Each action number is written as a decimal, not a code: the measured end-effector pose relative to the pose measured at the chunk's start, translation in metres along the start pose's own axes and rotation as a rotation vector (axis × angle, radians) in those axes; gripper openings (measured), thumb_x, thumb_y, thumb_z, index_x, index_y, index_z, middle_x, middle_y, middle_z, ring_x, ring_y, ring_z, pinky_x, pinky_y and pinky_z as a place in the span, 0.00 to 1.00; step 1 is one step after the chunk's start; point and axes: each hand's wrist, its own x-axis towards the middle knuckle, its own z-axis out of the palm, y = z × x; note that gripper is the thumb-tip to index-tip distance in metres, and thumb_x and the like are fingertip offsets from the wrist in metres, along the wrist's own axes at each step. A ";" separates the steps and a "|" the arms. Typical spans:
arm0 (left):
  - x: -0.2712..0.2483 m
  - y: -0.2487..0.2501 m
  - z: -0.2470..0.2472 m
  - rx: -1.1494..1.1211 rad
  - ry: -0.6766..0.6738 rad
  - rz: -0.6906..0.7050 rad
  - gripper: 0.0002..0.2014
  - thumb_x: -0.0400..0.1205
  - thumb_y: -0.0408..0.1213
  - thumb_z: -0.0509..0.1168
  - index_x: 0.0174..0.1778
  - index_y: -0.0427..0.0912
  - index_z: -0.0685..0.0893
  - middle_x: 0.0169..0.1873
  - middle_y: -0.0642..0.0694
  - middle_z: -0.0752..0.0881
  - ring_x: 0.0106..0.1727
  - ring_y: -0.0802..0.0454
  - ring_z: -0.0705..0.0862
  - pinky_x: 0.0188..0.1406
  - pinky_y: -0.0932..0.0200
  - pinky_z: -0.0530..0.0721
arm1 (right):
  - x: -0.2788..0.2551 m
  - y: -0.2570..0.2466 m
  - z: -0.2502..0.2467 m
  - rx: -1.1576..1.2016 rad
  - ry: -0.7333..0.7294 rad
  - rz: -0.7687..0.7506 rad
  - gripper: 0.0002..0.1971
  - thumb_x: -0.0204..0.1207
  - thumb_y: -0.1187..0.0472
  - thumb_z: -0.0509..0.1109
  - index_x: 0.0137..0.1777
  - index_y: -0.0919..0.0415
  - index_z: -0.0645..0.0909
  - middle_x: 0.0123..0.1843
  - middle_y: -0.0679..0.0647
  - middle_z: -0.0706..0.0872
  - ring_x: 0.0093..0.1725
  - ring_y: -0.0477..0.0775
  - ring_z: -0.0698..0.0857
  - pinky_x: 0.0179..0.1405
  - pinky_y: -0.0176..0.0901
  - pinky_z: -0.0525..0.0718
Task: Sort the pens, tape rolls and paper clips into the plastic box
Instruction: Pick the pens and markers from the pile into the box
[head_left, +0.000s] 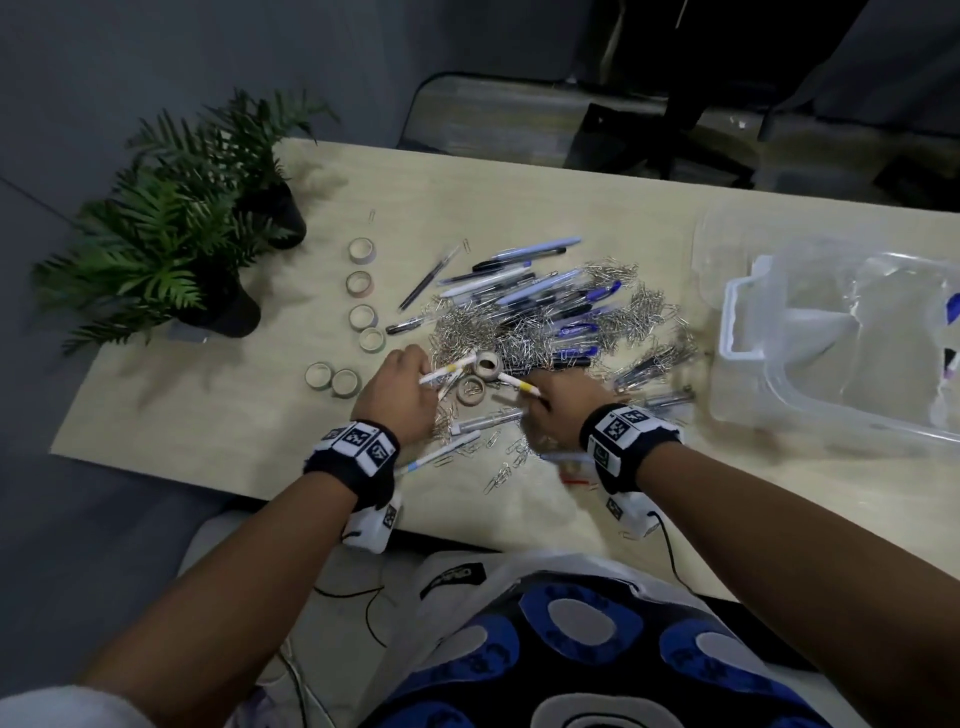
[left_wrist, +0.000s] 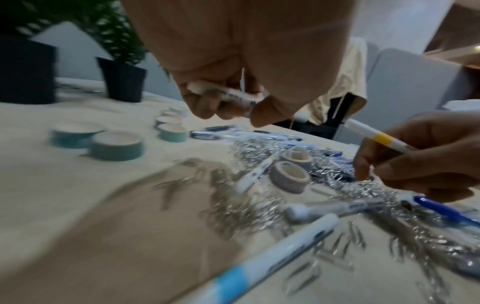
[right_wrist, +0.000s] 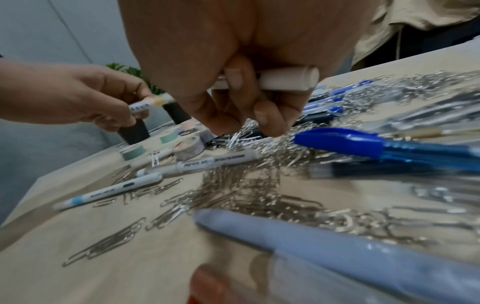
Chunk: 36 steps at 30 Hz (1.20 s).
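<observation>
Both hands work low over the heap in the middle of the head view, each lifting a white pen. The left hand (head_left: 402, 387) has its fingers curled round a white pen with a yellow band (head_left: 448, 370); the pen's long axis runs from lower left to upper right, its free end pointing toward the centre of the frame. The right hand (head_left: 558, 402) grips a second yellow-banded white pen (head_left: 519, 383), whose axis slants from upper left down to lower right into the fist; the right wrist view shows the capped end sticking out to the right past the curled fingers (right_wrist: 235, 76). Between the two pens two tape rolls (head_left: 478, 376) lie on the paper clips (head_left: 519, 332), which are spread over the wooden table (head_left: 208, 415) under a fan of blue pens (head_left: 545, 296). The clear plastic box (head_left: 831, 332) stands at the right edge of the frame, well apart from the heap. To do this step well, each pen probably should be lifted straight clear so no clips cling to it, then turned so its length lines up with a long compartment of the box before release; which compartment suits pens cannot be told here. Six more rolls (head_left: 362, 293) wait at centre left, near the potted plants (head_left: 171, 234).
</observation>
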 end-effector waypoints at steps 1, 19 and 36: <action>-0.004 -0.008 0.000 0.030 -0.006 -0.019 0.08 0.79 0.38 0.63 0.50 0.47 0.71 0.46 0.47 0.76 0.45 0.40 0.79 0.39 0.51 0.77 | 0.000 -0.003 0.002 -0.006 -0.008 -0.021 0.10 0.83 0.54 0.61 0.55 0.57 0.80 0.38 0.54 0.85 0.38 0.58 0.84 0.41 0.47 0.84; -0.048 -0.035 0.027 0.286 -0.247 0.113 0.10 0.78 0.52 0.64 0.50 0.53 0.81 0.52 0.53 0.82 0.53 0.47 0.84 0.48 0.54 0.81 | 0.007 0.003 0.002 0.067 0.044 0.084 0.07 0.84 0.60 0.61 0.54 0.61 0.79 0.39 0.56 0.86 0.36 0.57 0.85 0.36 0.46 0.84; -0.015 -0.043 0.007 -0.212 0.018 -0.423 0.12 0.84 0.46 0.59 0.39 0.42 0.74 0.37 0.38 0.82 0.40 0.35 0.83 0.41 0.48 0.84 | 0.037 -0.038 0.000 -0.254 -0.052 -0.276 0.14 0.84 0.50 0.62 0.65 0.52 0.81 0.60 0.51 0.80 0.47 0.56 0.86 0.41 0.47 0.86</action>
